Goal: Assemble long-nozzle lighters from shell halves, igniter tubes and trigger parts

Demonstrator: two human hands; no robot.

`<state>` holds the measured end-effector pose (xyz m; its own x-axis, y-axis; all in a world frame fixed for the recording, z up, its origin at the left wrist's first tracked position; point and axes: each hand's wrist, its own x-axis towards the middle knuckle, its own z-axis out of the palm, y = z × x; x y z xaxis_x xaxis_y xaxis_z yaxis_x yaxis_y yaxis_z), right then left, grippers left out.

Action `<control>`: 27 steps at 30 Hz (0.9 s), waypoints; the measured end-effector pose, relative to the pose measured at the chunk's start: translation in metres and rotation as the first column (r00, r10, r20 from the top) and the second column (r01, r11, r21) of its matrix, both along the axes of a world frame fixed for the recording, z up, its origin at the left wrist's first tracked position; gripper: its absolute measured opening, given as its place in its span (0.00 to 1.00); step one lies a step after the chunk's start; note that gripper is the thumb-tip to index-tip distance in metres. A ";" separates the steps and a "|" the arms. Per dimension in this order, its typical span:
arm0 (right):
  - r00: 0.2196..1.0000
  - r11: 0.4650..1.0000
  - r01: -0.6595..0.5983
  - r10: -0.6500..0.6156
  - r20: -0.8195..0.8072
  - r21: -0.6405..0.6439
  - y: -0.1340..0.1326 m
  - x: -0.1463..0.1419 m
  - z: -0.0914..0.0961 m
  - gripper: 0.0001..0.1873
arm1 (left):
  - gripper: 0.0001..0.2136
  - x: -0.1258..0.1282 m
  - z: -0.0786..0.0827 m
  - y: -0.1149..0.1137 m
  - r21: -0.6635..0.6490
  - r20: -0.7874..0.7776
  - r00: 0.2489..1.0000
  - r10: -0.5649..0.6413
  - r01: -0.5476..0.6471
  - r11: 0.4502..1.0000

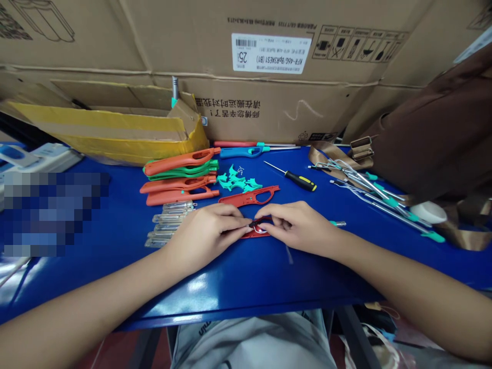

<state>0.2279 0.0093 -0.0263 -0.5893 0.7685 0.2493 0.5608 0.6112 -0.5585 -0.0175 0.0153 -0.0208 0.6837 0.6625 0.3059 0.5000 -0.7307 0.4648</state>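
Observation:
My left hand (209, 228) and my right hand (298, 225) meet near the front middle of the blue table, fingers closed around a red lighter casing half (251, 234). A small black part (253, 224) and a white wire (260, 230) show in it between my fingertips. My fingers hide most of this casing. Just beyond lies another red casing half (249, 197), hollow side up. Teal triggers (234, 180) and several tiny screws (240, 169) are heaped behind that. Clear fuel tanks (167, 225) lie beside my left hand.
Orange and green lighter casings (180, 163) are stacked at left, near a yellow-taped carton (146, 133). A screwdriver (295, 178) lies right of centre. Metal lighter tubes (378, 192) with wires are at right, by a brown bag (426, 123). Cardboard (280, 107) walls the back.

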 end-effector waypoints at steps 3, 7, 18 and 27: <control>0.999 0.998 -0.045 0.044 0.020 0.049 0.001 -0.001 0.000 0.07 | 0.09 0.001 -0.002 0.001 -0.021 0.011 1.000 -0.018 0.018 1.000; 0.997 0.997 -0.032 0.027 0.070 0.069 0.000 -0.001 0.000 0.07 | 0.11 0.001 -0.003 0.001 -0.040 0.000 0.999 -0.050 0.050 0.998; 0.997 0.998 -0.020 0.016 0.081 0.059 -0.002 0.001 0.002 0.07 | 0.15 0.001 0.003 -0.002 -0.074 -0.124 0.988 -0.088 0.079 0.994; 0.993 0.996 -0.020 0.010 0.120 0.083 -0.004 0.000 0.000 0.07 | 0.15 0.002 -0.001 -0.001 -0.067 -0.121 0.987 -0.103 0.096 0.993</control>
<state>0.2275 0.0056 -0.0263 -0.6303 0.7384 0.2400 0.6106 0.6623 -0.4342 -0.0156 0.0141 -0.0222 0.7773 0.6041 0.1760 0.4828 -0.7520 0.4487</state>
